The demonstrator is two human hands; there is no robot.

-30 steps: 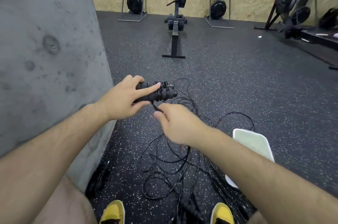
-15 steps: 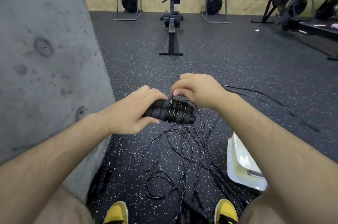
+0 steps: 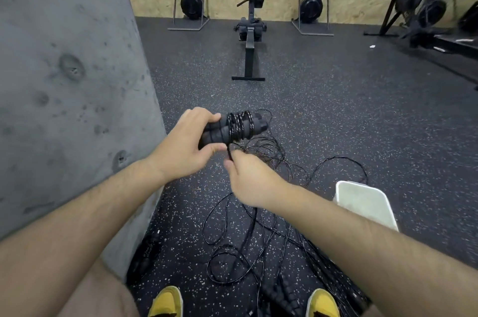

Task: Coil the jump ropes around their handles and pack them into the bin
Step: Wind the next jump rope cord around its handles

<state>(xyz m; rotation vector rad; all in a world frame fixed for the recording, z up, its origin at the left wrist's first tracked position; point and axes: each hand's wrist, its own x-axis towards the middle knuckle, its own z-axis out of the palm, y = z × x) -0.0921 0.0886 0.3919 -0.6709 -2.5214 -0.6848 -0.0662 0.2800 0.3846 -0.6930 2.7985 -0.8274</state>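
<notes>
My left hand point(image 3: 185, 146) grips a pair of black ridged jump rope handles point(image 3: 234, 126) held side by side, pointing right. Several turns of thin black cord are wound around their middle. Just below the handles, my right hand point(image 3: 248, 179) pinches the loose cord point(image 3: 229, 152) where it leaves the coil. More black jump ropes point(image 3: 245, 236) lie tangled on the speckled floor under my arms. The white bin point(image 3: 364, 203) sits on the floor to the right, partly hidden by my right forearm.
A grey concrete wall point(image 3: 67, 84) rises close on my left. A rowing machine point(image 3: 251, 24) stands ahead, with more gym machines along the plywood back wall and at the right. My yellow shoes point(image 3: 165, 302) show at the bottom edge. More black handles point(image 3: 284, 291) lie between them.
My right hand has come down from above the handles to below them, carrying the cord around for another turn. The handles have lifted slightly.
</notes>
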